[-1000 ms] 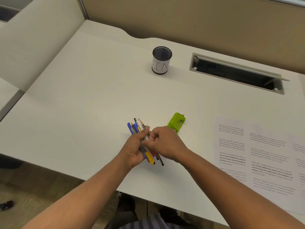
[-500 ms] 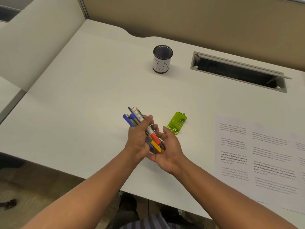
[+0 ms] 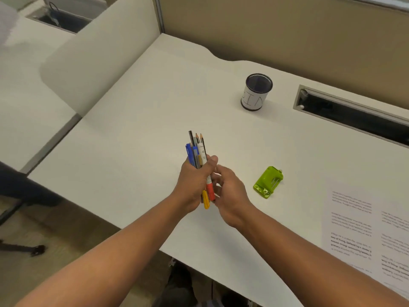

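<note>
Red and yellow caps are sticking out below our left hand (image 3: pixel 194 182), because we are standing the pens (image 3: pixel 197 155) up. A second ago the bundle was lying slanted, low over the desk (image 3: pixel 155 107), with both hands closed over it. Half a second ago our right palm was opening beneath it. Now our left hand is gripping the pens round their middle, thumb wrapped across the front, and is holding them above the desk near its front edge, with the tips pointing away towards the cup (image 3: pixel 256 91). Our right hand (image 3: pixel 230 191) is curling in against the lower ends, just beside the red cap.

We are reading this as the gathering being done and the ends being squared up. The carry to the cup, which is standing well apart at the back, is probably coming next.

Our right fingertips are hiding behind the bundle and the back of the hand, so we cannot tell whether they are pinching the pens or only steadying them. The left fingers are covering the middle of the bundle, so we are not managing a count. The inside of the cup is showing only dark. The papers (image 3: pixel 365 229) and the slot (image 3: pixel 354 116) are running off the right edge.
</note>
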{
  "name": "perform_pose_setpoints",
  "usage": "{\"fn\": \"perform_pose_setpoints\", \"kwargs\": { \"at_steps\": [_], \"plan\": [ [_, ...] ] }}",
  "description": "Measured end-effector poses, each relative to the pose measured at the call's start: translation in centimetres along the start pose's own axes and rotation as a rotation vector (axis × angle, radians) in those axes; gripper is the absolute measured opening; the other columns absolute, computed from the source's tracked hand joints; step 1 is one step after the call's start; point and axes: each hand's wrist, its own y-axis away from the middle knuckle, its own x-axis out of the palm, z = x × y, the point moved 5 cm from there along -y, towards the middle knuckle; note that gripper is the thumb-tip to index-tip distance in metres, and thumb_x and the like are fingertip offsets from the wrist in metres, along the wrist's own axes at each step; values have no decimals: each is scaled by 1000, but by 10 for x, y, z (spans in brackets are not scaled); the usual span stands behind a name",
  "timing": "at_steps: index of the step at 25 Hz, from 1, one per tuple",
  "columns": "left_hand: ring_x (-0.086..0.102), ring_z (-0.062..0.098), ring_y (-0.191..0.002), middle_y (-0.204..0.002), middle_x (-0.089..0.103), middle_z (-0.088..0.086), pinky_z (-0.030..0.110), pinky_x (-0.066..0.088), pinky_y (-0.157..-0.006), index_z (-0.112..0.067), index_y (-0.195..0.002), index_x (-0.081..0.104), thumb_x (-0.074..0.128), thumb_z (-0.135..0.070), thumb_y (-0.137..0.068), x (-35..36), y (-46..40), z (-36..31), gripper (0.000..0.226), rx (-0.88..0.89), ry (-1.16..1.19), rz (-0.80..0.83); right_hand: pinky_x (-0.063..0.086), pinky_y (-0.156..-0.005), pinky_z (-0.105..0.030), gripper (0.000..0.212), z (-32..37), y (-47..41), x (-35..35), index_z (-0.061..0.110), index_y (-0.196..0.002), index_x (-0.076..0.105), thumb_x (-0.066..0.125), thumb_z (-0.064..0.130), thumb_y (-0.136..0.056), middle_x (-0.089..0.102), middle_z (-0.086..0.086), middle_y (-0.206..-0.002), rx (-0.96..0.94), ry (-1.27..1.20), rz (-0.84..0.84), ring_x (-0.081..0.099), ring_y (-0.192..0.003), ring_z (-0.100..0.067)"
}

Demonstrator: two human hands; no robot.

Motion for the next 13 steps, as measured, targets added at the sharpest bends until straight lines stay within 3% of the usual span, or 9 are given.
{"fn": "perform_pose_setpoints", "kwargs": {
  "at_steps": [3,8,11,13],
  "plan": [
    [72,27,-89,-99,72,12,54,62,-81,-15,-115,60,65,-31,-98,-44,-24,-23,23,-64,-64,-36,62,-75,-36,22,19,-18,45,25,-120,61,53,23,-100,72,-9,-112,-108,291,120,74,-95,-25],
    [74,28,-91,-100,75,14,49,60,-72,-11,-116,64,59,-23,-101,-108,-66,-47,20,-185,38,-131,64,-76,-43,40,24,-53,129,39,-122,60,47,10,-98,69,5,-104,-293,640,306,74,-91,-27],
    [73,34,-97,-105,73,19,53,61,-81,-8,-116,65,63,-21,-99,-144,-90,-58,21,-179,-9,-207,63,-80,-47,37,18,-79,163,34,-123,59,46,8,-99,70,8,-98,-232,651,292,74,-86,-27],
    [72,34,-95,-101,73,18,53,60,-83,-7,-113,66,65,-19,-98,-162,-104,-65,19,-170,-81,-217,58,-77,-47,34,13,-99,175,32,-118,57,46,6,-98,69,-4,-97,-142,624,263,67,-78,-29]
  ]
}}
